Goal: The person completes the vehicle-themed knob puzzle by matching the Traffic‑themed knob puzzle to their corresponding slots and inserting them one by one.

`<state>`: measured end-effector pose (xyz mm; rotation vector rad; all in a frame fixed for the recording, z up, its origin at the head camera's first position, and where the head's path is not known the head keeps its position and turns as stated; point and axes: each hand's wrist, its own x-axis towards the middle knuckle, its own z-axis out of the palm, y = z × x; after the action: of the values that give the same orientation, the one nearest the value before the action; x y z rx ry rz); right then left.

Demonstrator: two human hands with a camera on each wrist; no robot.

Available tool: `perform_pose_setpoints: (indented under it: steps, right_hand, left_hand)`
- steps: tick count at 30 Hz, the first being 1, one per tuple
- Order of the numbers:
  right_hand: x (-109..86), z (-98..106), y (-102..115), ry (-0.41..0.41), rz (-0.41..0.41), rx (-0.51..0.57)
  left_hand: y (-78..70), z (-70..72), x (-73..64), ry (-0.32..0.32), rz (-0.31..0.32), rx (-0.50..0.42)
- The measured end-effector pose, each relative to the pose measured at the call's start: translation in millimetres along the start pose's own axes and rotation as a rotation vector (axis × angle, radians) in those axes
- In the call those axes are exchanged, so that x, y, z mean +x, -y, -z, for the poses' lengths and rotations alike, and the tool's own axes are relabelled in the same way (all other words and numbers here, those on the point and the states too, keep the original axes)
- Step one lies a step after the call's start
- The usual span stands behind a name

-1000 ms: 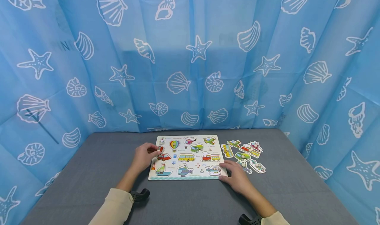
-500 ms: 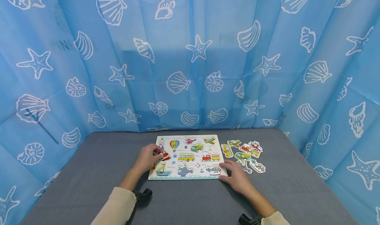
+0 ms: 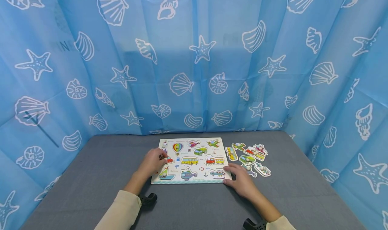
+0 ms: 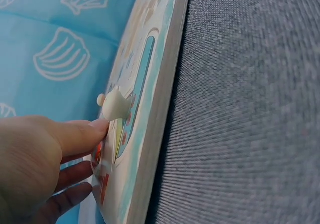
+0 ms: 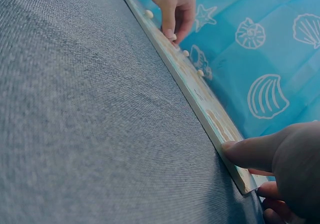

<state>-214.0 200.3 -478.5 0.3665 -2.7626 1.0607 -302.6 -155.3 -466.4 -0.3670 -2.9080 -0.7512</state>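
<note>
A flat puzzle board (image 3: 182,182) with printed vehicles lies on the table. My left hand (image 3: 152,163) is at its left side, thumb and fingers pinching a red car puzzle piece (image 3: 169,160) over the car picture. Its knob is partly behind my fingertips; whether it lies fully flush I cannot tell. Just in front, a sailboat piece (image 3: 166,173) sits in the board, its white knob (image 4: 116,105) near my thumb in the left wrist view. My right hand (image 3: 240,179) grips the board's front right corner, thumb on the front edge (image 5: 240,151) and fingers round the side.
Several loose knobbed pieces lie right of the board, among them a train (image 3: 254,153), a green truck (image 3: 247,159), a yellow bus (image 3: 231,154) and a ship (image 3: 262,169). Behind the grey table (image 3: 194,206) hangs a blue shell-patterned curtain (image 3: 194,71).
My left hand has shifted slightly right, and the red car piece has gone from tilted to lying lower at the car picture. My right hand stays on the board's corner.
</note>
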Motion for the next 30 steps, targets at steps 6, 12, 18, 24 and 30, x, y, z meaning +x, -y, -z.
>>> perform_pose_setpoints:
  steps: [6,12,18,24,30]
  right_hand:
    - [0.7,-0.3,0.1,0.004,-0.001,0.002]
    - [0.2,0.0,-0.2,0.006,-0.007,0.002]
    - [0.8,-0.6,-0.7,0.001,0.0,0.0]
    - [0.5,0.4,0.4,-0.009,0.017,0.001]
    - [0.7,3.8,3.3,0.007,0.018,0.001]
  left_hand:
    - [-0.1,0.8,-2.0,0.011,0.007,0.041]
    - [-0.6,1.5,-6.5,-0.001,0.004,0.064]
    - [4.7,1.1,-10.6,-0.014,-0.021,0.023]
    - [12.3,4.4,-16.2,-0.036,-0.028,-0.117]
    - [16.8,14.9,-25.1,-0.011,0.052,-0.162]
